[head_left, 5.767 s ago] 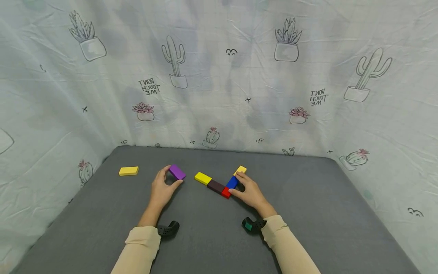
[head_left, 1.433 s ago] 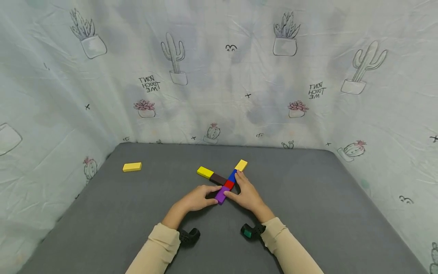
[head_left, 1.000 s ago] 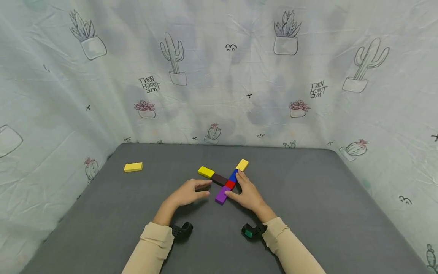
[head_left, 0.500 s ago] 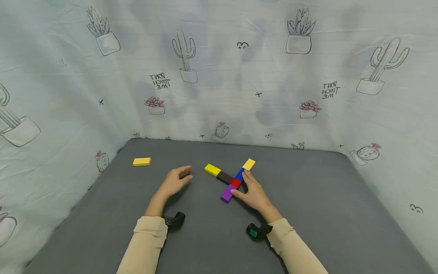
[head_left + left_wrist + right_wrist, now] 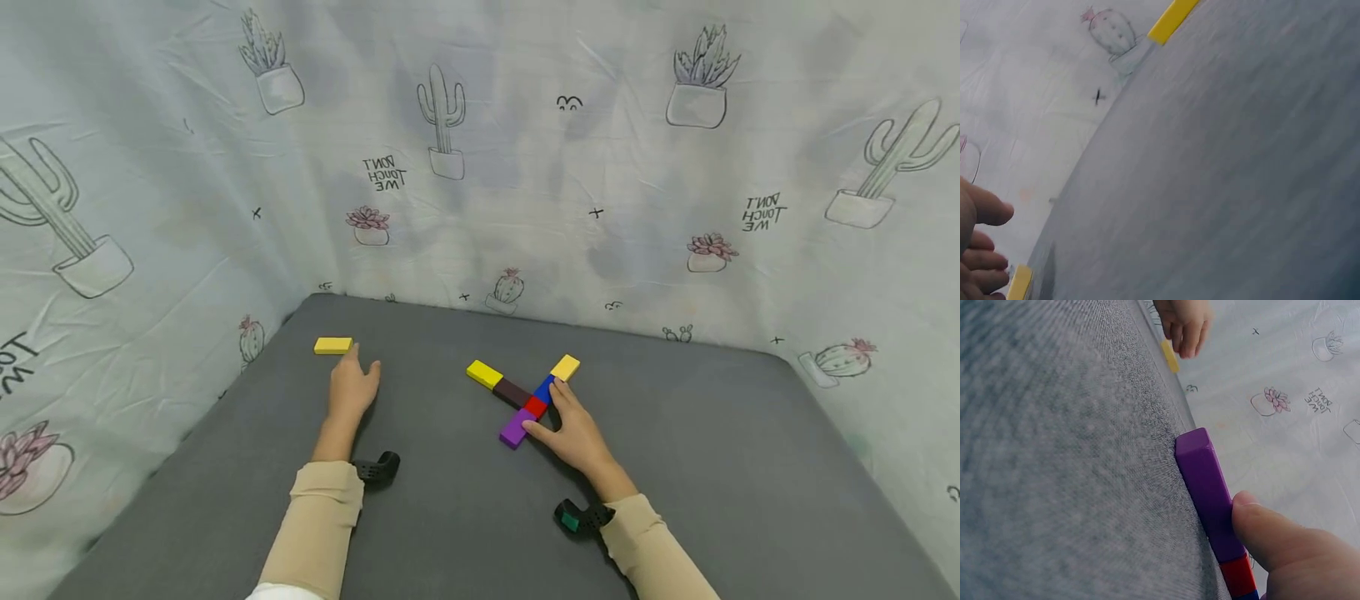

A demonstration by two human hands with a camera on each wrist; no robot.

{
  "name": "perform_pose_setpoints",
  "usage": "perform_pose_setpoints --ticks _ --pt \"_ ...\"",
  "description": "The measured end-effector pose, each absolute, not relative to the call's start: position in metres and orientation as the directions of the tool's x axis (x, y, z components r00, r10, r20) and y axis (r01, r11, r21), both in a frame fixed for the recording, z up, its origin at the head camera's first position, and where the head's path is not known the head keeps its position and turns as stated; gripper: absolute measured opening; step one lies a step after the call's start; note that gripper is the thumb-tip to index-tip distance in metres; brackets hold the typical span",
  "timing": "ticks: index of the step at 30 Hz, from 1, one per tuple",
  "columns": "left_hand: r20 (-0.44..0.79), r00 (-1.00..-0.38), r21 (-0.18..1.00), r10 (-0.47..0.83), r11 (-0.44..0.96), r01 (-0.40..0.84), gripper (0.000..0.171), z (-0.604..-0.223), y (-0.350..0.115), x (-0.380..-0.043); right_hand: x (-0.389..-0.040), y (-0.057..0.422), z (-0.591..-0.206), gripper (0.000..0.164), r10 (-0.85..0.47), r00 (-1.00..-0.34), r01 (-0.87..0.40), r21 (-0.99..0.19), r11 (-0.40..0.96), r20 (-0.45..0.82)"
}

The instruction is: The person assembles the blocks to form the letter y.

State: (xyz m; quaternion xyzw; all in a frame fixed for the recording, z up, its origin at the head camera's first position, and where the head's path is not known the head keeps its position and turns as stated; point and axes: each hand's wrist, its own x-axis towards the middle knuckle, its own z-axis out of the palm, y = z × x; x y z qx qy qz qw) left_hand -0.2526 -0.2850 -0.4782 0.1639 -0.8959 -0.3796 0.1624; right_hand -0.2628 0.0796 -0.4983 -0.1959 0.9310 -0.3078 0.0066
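My left hand point(image 5: 354, 385) reaches to the back left, fingertips right at the right end of a pale yellow block point(image 5: 333, 346) and thumb held apart. In the left wrist view its curved fingers hang beside that block point(image 5: 1020, 284). My right hand point(image 5: 576, 432) rests along a slanting row of blocks: its thumb touches the purple block point(image 5: 1205, 494), and its fingertips are at the blue block point(image 5: 544, 388). Between these two sits a red block point(image 5: 535, 407), and another pale yellow block point(image 5: 566, 367) tops the row.
A dark brown block point(image 5: 512, 392) and a bright yellow block point(image 5: 484, 374) branch off to the back left from the red one. The grey tabletop point(image 5: 450, 500) meets a patterned white curtain point(image 5: 525, 183) at the back and sides.
The left hand brought the purple block to the row's near end, let it go, then moved left and back to the lone pale yellow block. The right hand stays at the row.
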Motion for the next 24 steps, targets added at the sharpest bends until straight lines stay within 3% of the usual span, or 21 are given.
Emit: perform_pose_setpoints --ticks 9,16,24 --pt "0.162 -0.811 0.796 -0.563 0.560 -0.230 0.065 -0.478 -0.318 -0.256 -0.261 0.078 -0.500 0.093 -0.371 -0.920 -0.371 -0.585 0.721 0.126" --pt "0.154 -0.796 0.797 -0.585 0.550 -0.249 0.074 -0.485 -0.338 -0.268 -0.260 0.080 -0.500 0.092 -0.374 -0.918 -0.377 -0.578 0.724 0.130" --pt "0.150 -0.795 0.791 -0.587 0.554 -0.259 0.070 -0.490 -0.345 -0.277 -0.263 0.078 -0.501 0.092 -0.376 -0.917 -0.381 -0.574 0.725 0.134"
